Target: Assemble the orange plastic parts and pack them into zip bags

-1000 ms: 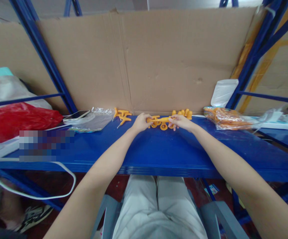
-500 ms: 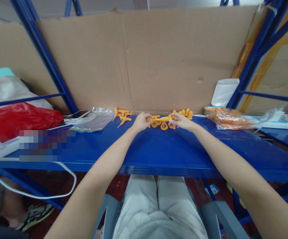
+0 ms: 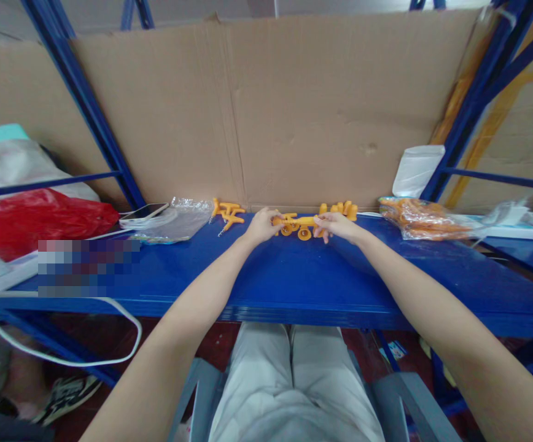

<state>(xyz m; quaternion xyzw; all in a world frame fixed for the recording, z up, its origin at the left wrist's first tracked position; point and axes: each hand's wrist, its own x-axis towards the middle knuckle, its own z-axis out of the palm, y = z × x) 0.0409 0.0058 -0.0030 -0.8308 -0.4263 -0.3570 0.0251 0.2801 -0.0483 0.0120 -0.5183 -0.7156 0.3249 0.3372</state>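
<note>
A flattened cardboard sheet is standing as the back wall behind a blue metal counter, with blue steel rack uprights slanting up on both sides. More cardboard is showing beyond the right-hand frame. A dark red floor is lying beneath the counter's front edge, and a grey chair is sitting below it, under even indoor light.

No legible text anywhere.
Nothing readable on cardboard backing, plastic bags or shelf.
</note>
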